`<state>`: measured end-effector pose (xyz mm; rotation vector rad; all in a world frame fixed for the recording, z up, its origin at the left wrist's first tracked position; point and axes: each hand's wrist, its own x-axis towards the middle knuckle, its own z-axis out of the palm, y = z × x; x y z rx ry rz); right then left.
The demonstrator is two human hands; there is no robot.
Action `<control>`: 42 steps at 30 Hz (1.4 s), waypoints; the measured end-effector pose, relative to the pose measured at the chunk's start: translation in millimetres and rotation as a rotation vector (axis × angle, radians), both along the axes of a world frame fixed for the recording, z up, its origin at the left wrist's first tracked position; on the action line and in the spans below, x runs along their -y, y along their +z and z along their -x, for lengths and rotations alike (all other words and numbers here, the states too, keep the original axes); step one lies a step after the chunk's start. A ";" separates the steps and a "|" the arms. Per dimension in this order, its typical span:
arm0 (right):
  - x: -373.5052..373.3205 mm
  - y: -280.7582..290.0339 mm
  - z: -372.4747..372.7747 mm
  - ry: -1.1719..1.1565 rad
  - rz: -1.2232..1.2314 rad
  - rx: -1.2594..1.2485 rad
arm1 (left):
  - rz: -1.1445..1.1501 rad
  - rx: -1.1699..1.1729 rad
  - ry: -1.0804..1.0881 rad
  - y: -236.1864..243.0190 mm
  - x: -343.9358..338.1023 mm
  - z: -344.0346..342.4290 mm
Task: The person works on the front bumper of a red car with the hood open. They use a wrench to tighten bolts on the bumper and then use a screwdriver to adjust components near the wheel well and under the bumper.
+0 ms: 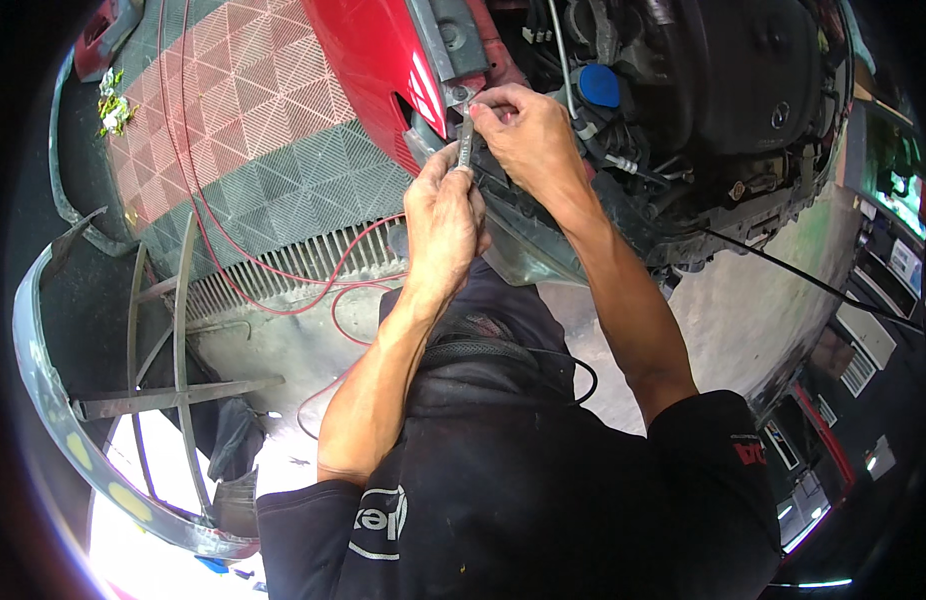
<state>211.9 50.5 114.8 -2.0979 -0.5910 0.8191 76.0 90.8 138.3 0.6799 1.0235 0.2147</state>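
Observation:
A slim silver wrench (466,142) stands nearly upright at the corner of a red car fender (368,65). My left hand (443,222) is closed round its lower end. At the upper end, my right hand (531,138) is bent over with thumb and fingers pinched together, close by the fender's bracket (458,45). What lies between those fingertips is too small to make out. Just right of my hands is the open engine bay, with a blue round cap (598,86) and a black engine cover (748,80).
A thin black rod (813,280) slants out from the car's front at right. Red hose (253,300) loops over the patterned floor tiles (223,120) and grating. A grey bumper (43,370) rests around a metal stand (183,380) at left.

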 end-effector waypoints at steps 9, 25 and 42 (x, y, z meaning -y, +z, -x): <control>4.8 -28.5 7.2 -0.123 -0.055 -0.240 | 0.178 0.124 0.064 2.7 -11.6 2.4; -8.1 -16.9 3.2 -0.221 -0.046 -0.405 | 0.212 0.012 0.042 23.3 -30.1 -12.6; -8.6 -41.1 6.5 -0.183 -0.091 -0.220 | 0.176 0.150 0.172 -8.4 -2.1 -10.0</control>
